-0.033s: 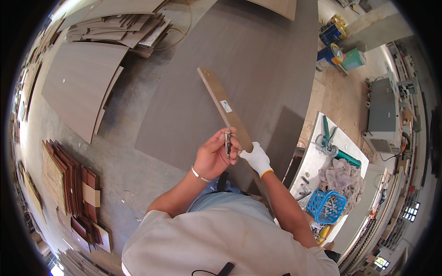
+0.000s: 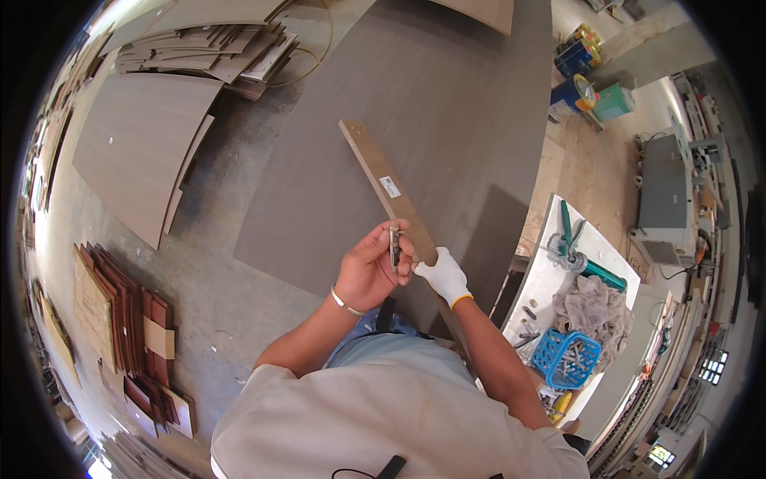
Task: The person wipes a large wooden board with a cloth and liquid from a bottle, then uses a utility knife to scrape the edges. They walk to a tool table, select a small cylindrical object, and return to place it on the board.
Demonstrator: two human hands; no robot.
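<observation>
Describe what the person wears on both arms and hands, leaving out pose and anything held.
The left hand is bare, with a thin silver bangle at the wrist. The right hand wears a white knit glove with an orange cuff edge. Both forearms are bare below the short sleeves of a light grey shirt.

The narrow board [image 2: 388, 191] at centre looks like matt brown wood laminate; the right hand [image 2: 444, 275] wears a white cloth glove; the lower-right basket [image 2: 568, 359] is blue plastic.

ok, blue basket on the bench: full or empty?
Partly filled: the blue basket holds small pale parts; what they are cannot be told.
</observation>
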